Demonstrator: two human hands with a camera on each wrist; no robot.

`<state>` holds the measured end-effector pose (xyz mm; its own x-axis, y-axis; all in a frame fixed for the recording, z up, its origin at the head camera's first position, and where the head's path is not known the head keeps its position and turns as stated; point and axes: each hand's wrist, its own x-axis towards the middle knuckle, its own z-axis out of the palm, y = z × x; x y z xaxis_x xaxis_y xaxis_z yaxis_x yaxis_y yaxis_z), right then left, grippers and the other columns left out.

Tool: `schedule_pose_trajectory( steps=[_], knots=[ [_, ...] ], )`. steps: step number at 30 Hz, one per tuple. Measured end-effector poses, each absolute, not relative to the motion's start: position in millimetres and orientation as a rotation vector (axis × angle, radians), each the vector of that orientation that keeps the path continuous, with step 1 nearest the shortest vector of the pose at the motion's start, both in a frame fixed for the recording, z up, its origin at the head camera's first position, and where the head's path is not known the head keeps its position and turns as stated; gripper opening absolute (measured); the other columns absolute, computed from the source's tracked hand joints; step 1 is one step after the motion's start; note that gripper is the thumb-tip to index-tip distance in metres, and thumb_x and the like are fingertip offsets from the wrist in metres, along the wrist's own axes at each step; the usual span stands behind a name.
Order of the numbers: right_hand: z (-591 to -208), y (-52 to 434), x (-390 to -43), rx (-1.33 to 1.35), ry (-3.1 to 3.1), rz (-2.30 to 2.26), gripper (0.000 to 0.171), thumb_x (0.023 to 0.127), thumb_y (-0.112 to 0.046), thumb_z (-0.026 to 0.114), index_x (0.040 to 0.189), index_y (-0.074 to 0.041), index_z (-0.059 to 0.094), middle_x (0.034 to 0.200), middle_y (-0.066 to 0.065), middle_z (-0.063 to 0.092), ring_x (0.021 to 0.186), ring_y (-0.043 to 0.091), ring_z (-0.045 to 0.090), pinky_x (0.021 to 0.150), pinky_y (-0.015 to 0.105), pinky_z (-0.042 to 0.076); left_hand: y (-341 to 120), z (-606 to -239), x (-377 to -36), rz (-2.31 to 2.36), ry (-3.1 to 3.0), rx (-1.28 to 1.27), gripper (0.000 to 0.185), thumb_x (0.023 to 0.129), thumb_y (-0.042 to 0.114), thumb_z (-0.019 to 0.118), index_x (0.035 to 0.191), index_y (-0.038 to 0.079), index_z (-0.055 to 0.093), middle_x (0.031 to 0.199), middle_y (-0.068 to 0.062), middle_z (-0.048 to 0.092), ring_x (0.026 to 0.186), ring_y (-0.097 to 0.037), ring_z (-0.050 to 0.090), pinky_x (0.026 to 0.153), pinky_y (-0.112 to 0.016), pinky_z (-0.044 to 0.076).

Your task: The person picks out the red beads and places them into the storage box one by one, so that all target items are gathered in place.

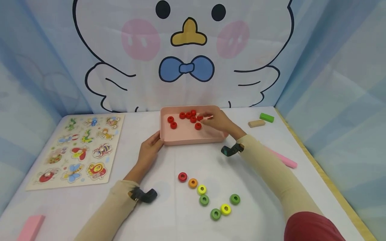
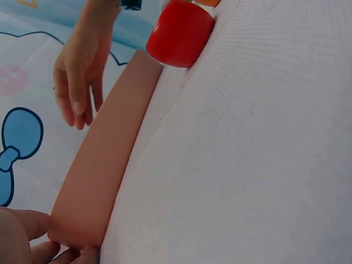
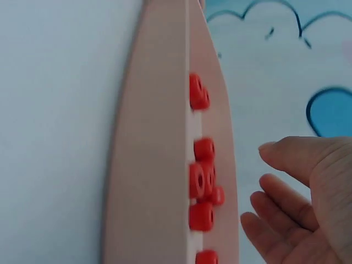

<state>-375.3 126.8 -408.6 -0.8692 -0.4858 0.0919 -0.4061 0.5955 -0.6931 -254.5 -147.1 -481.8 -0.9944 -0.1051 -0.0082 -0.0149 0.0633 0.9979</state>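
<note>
Currently the shallow pink rectangular plastic tray (image 1: 193, 139) sits on the white table (image 1: 187, 221) near the back, just in front of the cartoon-bird backdrop (image 1: 187, 50). Small red ring-shaped beads (image 1: 193, 119) lie loose inside it, mostly toward the rear half; the right wrist view shows them clustered against the tray floor. Right hand (image 1: 218, 121) reaches over the tray's right side above the beads, fingers (image 3: 280, 157) relaxed and only slightly bent; whether a bead sits at the fingertips can't be told from the head view, which blurs there, and the right wrist view shows the palm side holding nothing. Left hand (image 1: 149, 150) rests against the tray's front-left corner, fingertips (image 2: 41, 254) touching the wall, fingers straight rather than wrapped round it. Both forearms wear beige sleeves with a dark wrist strap. Nearer the person, a loose curved row of rings lies on the table: red ring (image 1: 182, 176), orange ring (image 1: 193, 183), yellow ring (image 1: 201, 189), then green ones (image 1: 204, 200) and another yellow. To the left, a wooden insect puzzle board (image 1: 78, 150) lies flat. A green block (image 1: 266, 117) and a tan wooden block (image 1: 256, 123) sit at back right, just beside each other. A pink stick (image 1: 284, 160) lies by the right forearm, and a pink block (image 1: 30, 227) at front left.
</note>
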Motion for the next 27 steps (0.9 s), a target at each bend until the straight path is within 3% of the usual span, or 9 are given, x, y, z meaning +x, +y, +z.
schedule_pose_trajectory(
  steps=[3, 11, 18, 27],
  knots=[
    [-410.9, 123.0, -351.1, -0.968, 2.695, -1.148, 0.027, 0.091, -0.008, 0.07, 0.117, 0.0, 0.068, 0.117, 0.014, 0.064, 0.111, 0.031, 0.06, 0.094, 0.038, 0.054, -148.4, -482.0, -253.9, -2.094, -2.233, 0.11, 0.05, 0.1, 0.015, 0.056, 0.148, 0.006, 0.043, 0.148, -0.01, 0.046, 0.134, -0.016, 0.044, 0.104, -0.025, 0.043],
    [-430.0, 109.6, -279.7, -1.254, 2.346, -1.043, 0.028, 0.091, -0.01, 0.071, 0.118, -0.004, 0.069, 0.114, 0.008, 0.066, 0.103, 0.018, 0.064, 0.09, 0.026, 0.054, -148.3, -483.1, -253.7, -2.113, -2.231, 0.078, 0.05, 0.101, 0.014, 0.055, 0.149, 0.006, 0.042, 0.148, -0.01, 0.045, 0.133, -0.015, 0.045, 0.103, -0.022, 0.043],
    [-448.8, 101.1, -245.4, -1.225, 2.049, -1.022, 0.029, 0.09, -0.019, 0.073, 0.119, -0.014, 0.07, 0.115, -0.007, 0.064, 0.103, 0.009, 0.06, 0.092, 0.026, 0.053, -147.6, -482.7, -254.7, -2.12, -2.219, 0.063, 0.051, 0.1, 0.014, 0.056, 0.148, 0.005, 0.042, 0.148, -0.011, 0.045, 0.133, -0.017, 0.044, 0.104, -0.026, 0.043],
    [-465.2, 100.9, -233.8, -1.168, 2.123, -1.102, 0.024, 0.09, -0.012, 0.072, 0.113, -0.018, 0.072, 0.108, -0.013, 0.063, 0.096, 0.008, 0.06, 0.089, 0.025, 0.053, -147.2, -482.2, -253.2, -2.1, -2.258, 0.11, 0.052, 0.101, 0.019, 0.057, 0.149, 0.008, 0.043, 0.148, -0.008, 0.046, 0.133, -0.014, 0.044, 0.104, -0.025, 0.043]
  ],
)
